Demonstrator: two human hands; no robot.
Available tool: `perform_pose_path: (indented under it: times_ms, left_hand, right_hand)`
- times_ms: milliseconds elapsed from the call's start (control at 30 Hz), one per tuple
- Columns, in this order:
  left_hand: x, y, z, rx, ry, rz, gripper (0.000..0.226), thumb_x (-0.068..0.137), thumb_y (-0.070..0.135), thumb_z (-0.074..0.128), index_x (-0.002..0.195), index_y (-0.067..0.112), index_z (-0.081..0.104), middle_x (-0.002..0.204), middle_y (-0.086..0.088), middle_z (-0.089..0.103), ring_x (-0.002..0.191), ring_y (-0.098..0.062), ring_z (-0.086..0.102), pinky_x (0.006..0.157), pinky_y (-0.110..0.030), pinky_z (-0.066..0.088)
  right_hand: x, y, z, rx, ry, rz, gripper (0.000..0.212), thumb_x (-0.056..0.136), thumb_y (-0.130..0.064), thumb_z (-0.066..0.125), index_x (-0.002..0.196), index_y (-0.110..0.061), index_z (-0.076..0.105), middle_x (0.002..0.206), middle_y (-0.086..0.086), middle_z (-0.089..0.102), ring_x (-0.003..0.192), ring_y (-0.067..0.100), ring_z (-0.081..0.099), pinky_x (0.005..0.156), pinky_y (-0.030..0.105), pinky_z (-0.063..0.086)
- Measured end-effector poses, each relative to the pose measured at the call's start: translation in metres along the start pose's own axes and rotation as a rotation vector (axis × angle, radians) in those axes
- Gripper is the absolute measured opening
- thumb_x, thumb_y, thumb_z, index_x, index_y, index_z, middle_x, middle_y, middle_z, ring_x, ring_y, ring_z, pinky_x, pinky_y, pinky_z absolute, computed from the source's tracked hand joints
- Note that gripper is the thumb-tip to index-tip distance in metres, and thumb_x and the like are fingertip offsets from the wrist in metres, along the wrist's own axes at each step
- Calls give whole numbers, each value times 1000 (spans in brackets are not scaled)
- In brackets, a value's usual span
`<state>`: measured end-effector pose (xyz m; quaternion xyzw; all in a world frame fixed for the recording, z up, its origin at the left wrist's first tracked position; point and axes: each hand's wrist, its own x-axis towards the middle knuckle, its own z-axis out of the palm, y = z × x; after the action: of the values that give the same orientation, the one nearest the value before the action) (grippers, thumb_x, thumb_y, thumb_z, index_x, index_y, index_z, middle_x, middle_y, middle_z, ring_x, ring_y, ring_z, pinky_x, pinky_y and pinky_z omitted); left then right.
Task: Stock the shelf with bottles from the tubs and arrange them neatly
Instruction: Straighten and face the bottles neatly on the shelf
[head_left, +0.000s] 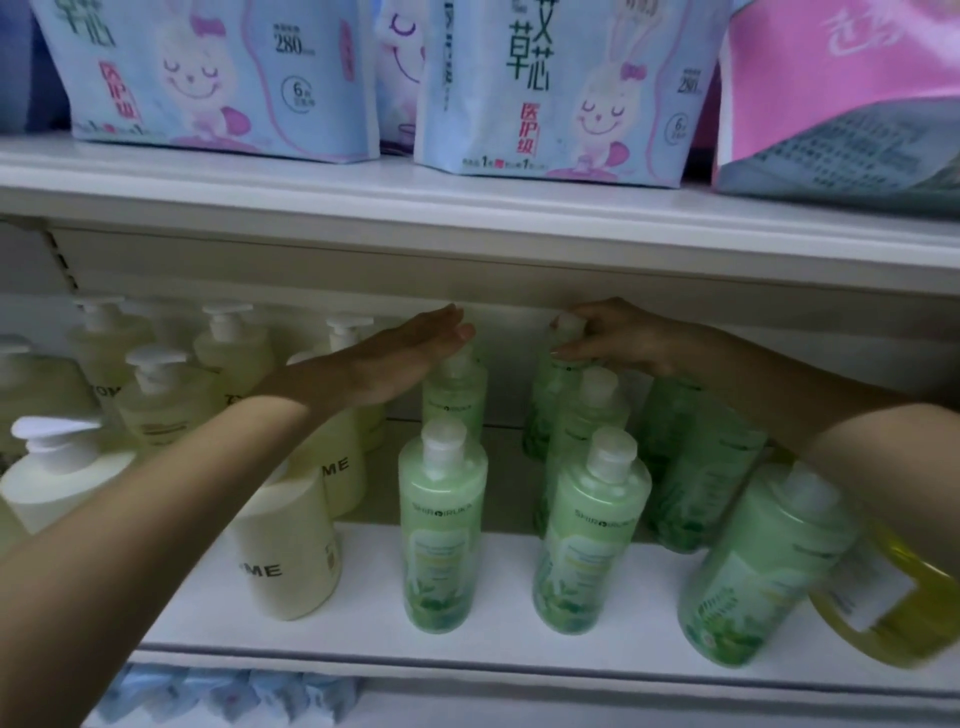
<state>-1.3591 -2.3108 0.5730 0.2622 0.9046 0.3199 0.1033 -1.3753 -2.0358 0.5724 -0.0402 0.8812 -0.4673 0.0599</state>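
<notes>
Green bottles stand in rows running front to back on the white shelf, and I am reaching to the back of that shelf to square the rows. My left hand lies flat, fingers straight, against the top of the left rear bottle, I think to steady it. My right hand pinches the white cap of the next row's rear bottle, probably to turn its label forward. The green labels read roughly "SHIROIRUKA". Cream pump bottles at the shelf's left end show "ME", and the packs above the shelf show "280".
</notes>
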Motion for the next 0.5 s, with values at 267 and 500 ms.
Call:
perform_pose_path:
  times_ms: [267, 500]
  left_hand:
    - [1, -1, 1, -1, 1, -19, 64, 93, 63, 17, 151, 37, 9, 159, 18, 6, 146, -7, 7, 118, -31, 6]
    - [-11, 12, -7, -72, 120, -16, 71, 87, 69, 20, 150, 38, 21, 157, 17, 18, 145, -9, 17, 119, -32, 11]
  right_hand:
    - [2, 3, 2, 11, -11, 1, 34, 78, -20, 74, 109, -16, 62, 110, 6, 66, 102, 22, 62, 92, 42, 52]
    - [-29, -16, -14, -50, 167, 155, 63, 85, -46, 62, 136, -14, 42, 129, 9, 52, 107, 23, 58, 90, 33, 51]
